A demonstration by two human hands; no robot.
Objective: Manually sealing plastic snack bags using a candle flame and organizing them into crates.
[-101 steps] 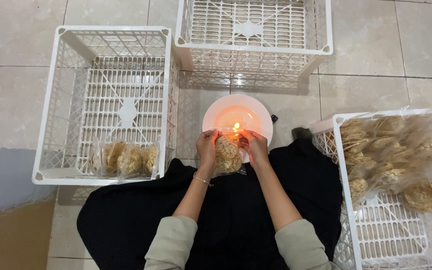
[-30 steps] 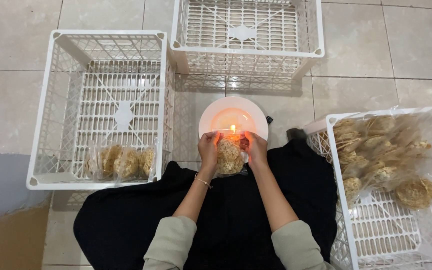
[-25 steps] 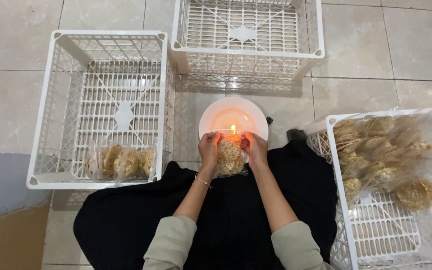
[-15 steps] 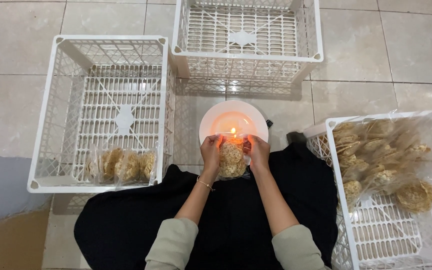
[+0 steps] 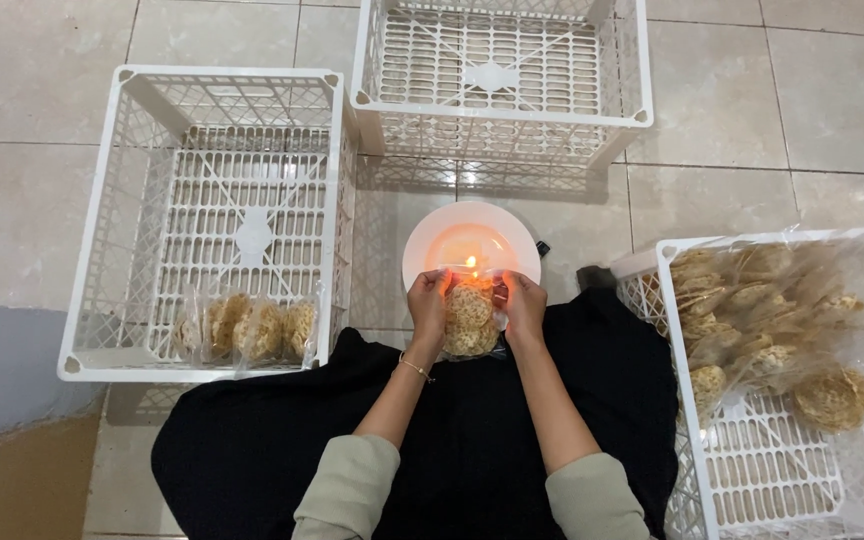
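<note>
Tiled floor, white crates [image 5: 207, 215], both hands [image 5: 428, 305] [image 5: 525, 303] pinching clear cracker bag [image 5: 470, 320] over flame [image 5: 471, 264]

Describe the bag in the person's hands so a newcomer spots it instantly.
Start at the white plate on the floor between the three crates, where a small flame burns. Just below it, the left hand and right hand hold a clear bag of round golden crackers. It is the only bag outside a crate.
</note>
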